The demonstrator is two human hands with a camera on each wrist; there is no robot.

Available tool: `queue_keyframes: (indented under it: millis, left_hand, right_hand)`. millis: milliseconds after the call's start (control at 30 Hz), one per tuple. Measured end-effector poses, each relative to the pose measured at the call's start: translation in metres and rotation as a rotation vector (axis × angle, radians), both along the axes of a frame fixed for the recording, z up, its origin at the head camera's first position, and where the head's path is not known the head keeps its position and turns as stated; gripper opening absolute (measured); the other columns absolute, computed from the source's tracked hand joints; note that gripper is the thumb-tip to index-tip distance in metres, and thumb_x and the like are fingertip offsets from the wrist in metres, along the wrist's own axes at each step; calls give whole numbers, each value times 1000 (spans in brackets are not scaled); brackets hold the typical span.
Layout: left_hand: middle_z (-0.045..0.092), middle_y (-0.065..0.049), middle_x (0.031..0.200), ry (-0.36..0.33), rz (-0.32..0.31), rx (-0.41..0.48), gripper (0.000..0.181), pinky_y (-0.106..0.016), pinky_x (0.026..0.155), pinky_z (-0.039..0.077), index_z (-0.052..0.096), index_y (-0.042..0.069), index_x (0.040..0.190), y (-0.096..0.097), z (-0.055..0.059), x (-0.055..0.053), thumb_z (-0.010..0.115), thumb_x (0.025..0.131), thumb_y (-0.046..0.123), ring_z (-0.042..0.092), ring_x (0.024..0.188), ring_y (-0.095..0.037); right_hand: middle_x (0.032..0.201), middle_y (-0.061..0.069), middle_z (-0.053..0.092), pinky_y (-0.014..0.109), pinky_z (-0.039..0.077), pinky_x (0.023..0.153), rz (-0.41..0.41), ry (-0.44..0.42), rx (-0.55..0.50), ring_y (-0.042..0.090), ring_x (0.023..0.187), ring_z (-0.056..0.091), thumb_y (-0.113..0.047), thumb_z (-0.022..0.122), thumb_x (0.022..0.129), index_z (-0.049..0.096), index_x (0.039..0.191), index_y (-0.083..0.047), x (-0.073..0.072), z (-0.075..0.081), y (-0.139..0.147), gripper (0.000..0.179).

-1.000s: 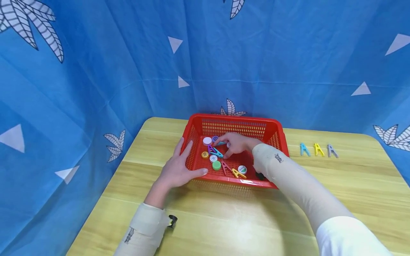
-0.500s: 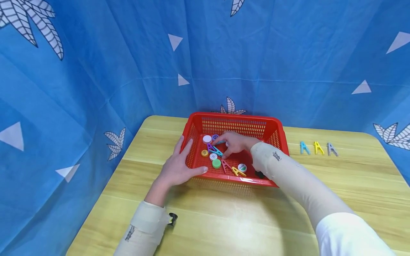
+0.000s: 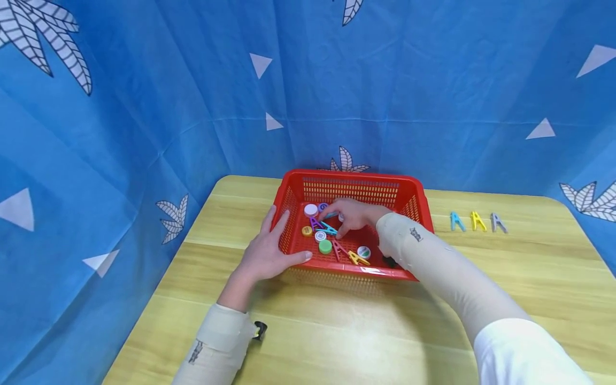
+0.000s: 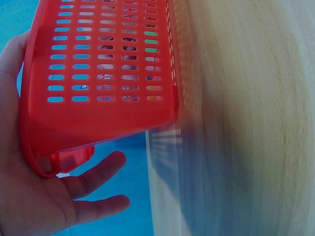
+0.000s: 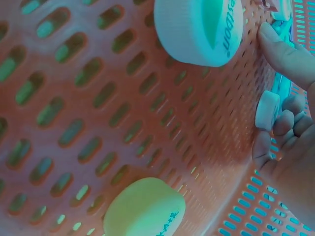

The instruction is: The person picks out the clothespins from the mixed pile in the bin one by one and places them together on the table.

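My right hand [image 3: 357,216] reaches down into a red plastic basket [image 3: 353,271]. Its thumb and index finger stand apart near a cyan clothespin [image 3: 330,229] lying by a purple clothespin [image 3: 315,224]. In the right wrist view, my bent lower fingers [image 5: 284,123] are beside a white bottle cap [image 5: 266,109]; the index fingertip is hidden there. My left hand [image 3: 264,259] rests at the basket's front left corner. Its fingers extend along the side, with the thumb on the front rim. The left wrist view shows the rim lying against the palm [image 4: 29,196].
Inside the basket are a green cap [image 3: 325,246], an orange cap [image 3: 307,231], a pink clothespin [image 3: 339,249] and a yellow clothespin [image 3: 357,259]. Blue [image 3: 457,221], yellow [image 3: 478,221] and grey clothespins [image 3: 498,222] lie in a row on the wooden table [image 3: 337,331]. A blue curtain [image 3: 337,96] hangs behind.
The cyan clothespin has shifted slightly right, toward my right thumb. Both hands stay almost in the same place, and the basket has not moved.
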State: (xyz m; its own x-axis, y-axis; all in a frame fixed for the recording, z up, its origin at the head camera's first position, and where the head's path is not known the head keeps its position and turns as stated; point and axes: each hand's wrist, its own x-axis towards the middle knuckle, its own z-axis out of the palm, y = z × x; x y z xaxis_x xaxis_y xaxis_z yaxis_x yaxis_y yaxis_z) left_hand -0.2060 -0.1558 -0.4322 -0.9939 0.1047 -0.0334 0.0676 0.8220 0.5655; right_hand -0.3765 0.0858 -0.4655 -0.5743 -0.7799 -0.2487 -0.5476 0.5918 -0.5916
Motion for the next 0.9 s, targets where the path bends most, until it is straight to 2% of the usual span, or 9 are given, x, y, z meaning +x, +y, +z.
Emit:
queue_keyframes:
  millis: [500, 900]
  left_hand:
    - [2, -1, 165, -15, 12, 3, 118, -52, 85, 55, 18, 22, 162, 1, 0, 0, 77, 70, 67, 41, 131, -34]
    - [1, -2, 166, -18, 9, 8, 119, -55, 87, 54, 17, 21, 162, 2, 2, 1, 76, 71, 70, 40, 133, -37]
  right_hand:
    - [135, 4, 55, 52, 41, 104, -21, -60, -39, 28, 125, 46, -13, 86, 79, 67, 132, -23, 2, 7, 6, 58]
    - [134, 3, 58, 51, 41, 104, -42, -45, -70, 31, 122, 49, -11, 87, 77, 67, 130, -20, 2, 19, 12, 58]
